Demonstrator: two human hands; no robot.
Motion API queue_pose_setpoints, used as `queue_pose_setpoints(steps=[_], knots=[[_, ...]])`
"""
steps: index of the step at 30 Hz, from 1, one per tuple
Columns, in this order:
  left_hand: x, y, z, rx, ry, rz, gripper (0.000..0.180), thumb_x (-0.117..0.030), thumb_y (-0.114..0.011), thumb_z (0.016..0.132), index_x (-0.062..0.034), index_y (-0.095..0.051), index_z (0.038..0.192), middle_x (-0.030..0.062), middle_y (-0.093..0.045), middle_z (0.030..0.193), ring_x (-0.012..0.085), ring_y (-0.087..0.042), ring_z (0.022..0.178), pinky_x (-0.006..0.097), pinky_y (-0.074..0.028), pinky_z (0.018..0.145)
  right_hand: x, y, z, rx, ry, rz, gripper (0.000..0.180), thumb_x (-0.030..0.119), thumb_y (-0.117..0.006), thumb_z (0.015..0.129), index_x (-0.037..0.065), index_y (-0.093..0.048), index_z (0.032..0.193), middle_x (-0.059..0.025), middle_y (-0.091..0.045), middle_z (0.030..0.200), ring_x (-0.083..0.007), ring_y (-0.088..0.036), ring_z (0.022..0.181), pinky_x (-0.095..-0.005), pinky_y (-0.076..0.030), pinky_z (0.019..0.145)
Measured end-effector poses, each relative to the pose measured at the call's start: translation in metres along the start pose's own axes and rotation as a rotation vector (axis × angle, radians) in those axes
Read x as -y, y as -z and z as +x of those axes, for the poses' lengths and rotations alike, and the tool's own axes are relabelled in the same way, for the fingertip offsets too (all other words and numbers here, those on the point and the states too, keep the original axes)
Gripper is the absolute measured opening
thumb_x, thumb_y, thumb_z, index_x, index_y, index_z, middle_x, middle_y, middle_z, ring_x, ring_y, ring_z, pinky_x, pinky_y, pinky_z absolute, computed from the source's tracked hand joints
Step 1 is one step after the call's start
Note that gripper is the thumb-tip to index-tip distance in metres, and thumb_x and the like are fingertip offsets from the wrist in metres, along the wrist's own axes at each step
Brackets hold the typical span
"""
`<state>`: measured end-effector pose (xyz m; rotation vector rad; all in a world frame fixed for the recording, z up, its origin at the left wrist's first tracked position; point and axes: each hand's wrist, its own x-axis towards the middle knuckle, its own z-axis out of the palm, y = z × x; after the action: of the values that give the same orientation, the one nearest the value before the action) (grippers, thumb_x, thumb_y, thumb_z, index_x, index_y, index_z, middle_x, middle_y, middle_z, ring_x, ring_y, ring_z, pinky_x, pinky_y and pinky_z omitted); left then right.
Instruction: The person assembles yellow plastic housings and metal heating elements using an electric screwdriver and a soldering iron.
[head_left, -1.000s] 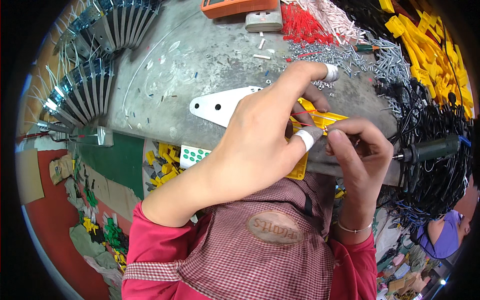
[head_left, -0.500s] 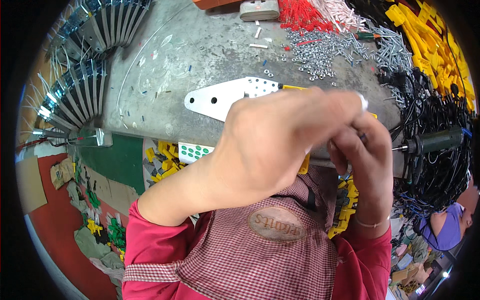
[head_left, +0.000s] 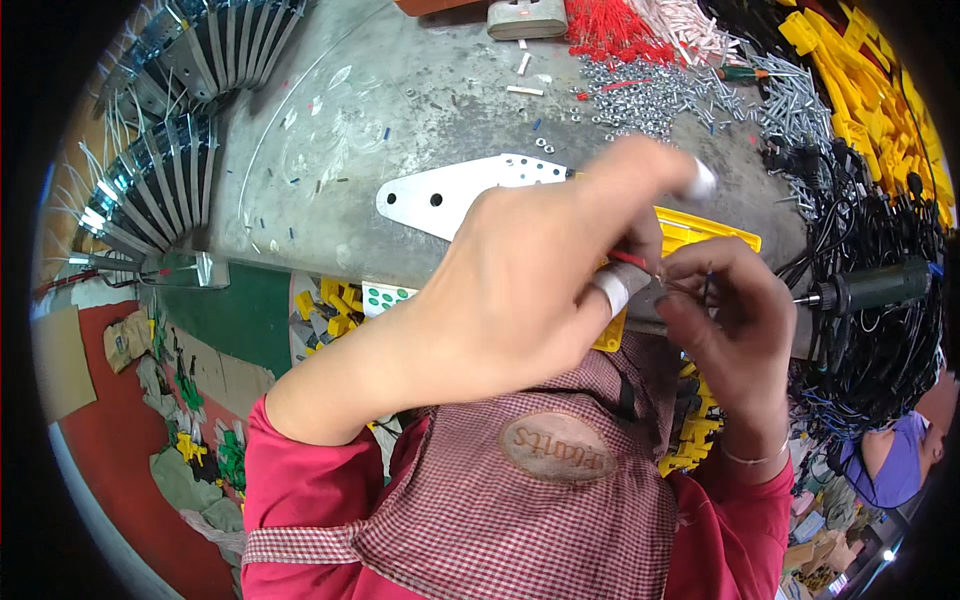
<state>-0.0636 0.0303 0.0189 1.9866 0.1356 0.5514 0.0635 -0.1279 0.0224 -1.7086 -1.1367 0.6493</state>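
My left hand (head_left: pixel 540 270) reaches across to the middle, with white tape round two fingertips. One finger stretches away while the others pinch a small red wire or sleeve (head_left: pixel 628 259). Facing it, my right hand (head_left: pixel 735 320) has its fingers curled together around thin wires (head_left: pixel 682 288), whose ends come close to the red piece; whether they touch is hard to tell. Below both hands lies a yellow plastic housing (head_left: pixel 705 228), partly hidden by them. A flat, pale metal blade with holes (head_left: pixel 437 199) extends left from it on the worktable.
Nuts (head_left: pixel 628 105), screws (head_left: pixel 795 105), and red and white small parts (head_left: pixel 615 35) lie at the back. Black cables (head_left: pixel 880 350), a dark power screwdriver (head_left: pixel 880 287) and yellow housings (head_left: pixel 860 90) crowd the right. Stacked metal blades (head_left: pixel 150 190) stand at left on the grey worktable (head_left: pixel 330 130).
My hands have drawn apart slightly, and the left index finger has lifted away. The red piece and thin wires now show between them. The view has shifted slightly.
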Motion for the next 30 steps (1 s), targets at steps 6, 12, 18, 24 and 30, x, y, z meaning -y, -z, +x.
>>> queue_pose_setpoints(steps=[6, 12, 18, 24, 30], knots=[[-0.001, 0.003, 0.003, 0.084, 0.065, -0.051, 0.056, 0.014, -0.062, 0.073, -0.0023, -0.048, 0.125, 0.0063, -0.064, 0.083, 0.014, -0.066, 0.079, 0.028, -0.052, 0.071, -0.001, -0.003, 0.009, -0.027, -0.001, 0.168, 0.007, 0.005, -0.064, 0.089, 0.0, -0.059, 0.088, 0.0003, -0.057, 0.068, -0.0061, -0.053, 0.054, -0.0208, -0.04, 0.046], [0.002, 0.002, 0.0, 0.078, -0.015, 0.003, 0.055, 0.011, -0.062, 0.075, -0.0004, -0.045, 0.126, 0.0089, -0.064, 0.087, 0.0148, -0.065, 0.078, 0.027, -0.051, 0.07, 0.003, -0.003, 0.0, -0.036, -0.267, 0.342, 0.009, 0.007, -0.065, 0.09, 0.0, -0.06, 0.093, 0.0006, -0.058, 0.068, -0.004, -0.051, 0.056, -0.0197, -0.038, 0.046], [-0.002, 0.003, 0.001, 0.102, 0.104, -0.109, 0.06, 0.006, -0.06, 0.075, -0.0006, -0.038, 0.13, 0.0077, -0.064, 0.085, 0.0142, -0.064, 0.081, 0.027, -0.05, 0.076, -0.006, -0.011, 0.0, -0.201, 0.424, -0.375, 0.02, -0.003, -0.073, 0.072, 0.004, -0.061, 0.086, -0.0068, -0.062, 0.071, -0.0168, -0.061, 0.057, -0.0276, -0.048, 0.052], [0.008, 0.021, 0.005, 0.045, 0.131, -0.205, 0.061, 0.005, -0.067, 0.075, 0.0009, -0.045, 0.131, 0.012, -0.068, 0.095, 0.0166, -0.067, 0.093, 0.029, -0.052, 0.081, -0.008, -0.01, -0.005, -0.108, 0.121, -0.015, 0.017, -0.002, -0.073, 0.071, 0.002, -0.062, 0.083, -0.0039, -0.065, 0.077, -0.0107, -0.062, 0.061, -0.0237, -0.048, 0.055], [0.004, 0.012, 0.01, -0.142, 0.259, -0.387, 0.053, 0.004, -0.068, 0.076, 0.0005, -0.05, 0.125, 0.0113, -0.067, 0.091, 0.0142, -0.065, 0.086, 0.027, -0.052, 0.078, -0.007, 0.026, 0.006, -0.177, 0.031, -0.16, 0.028, 0.009, -0.077, 0.069, 0.003, -0.069, 0.095, -0.0064, -0.066, 0.085, -0.0138, -0.063, 0.077, -0.0274, -0.048, 0.068]])
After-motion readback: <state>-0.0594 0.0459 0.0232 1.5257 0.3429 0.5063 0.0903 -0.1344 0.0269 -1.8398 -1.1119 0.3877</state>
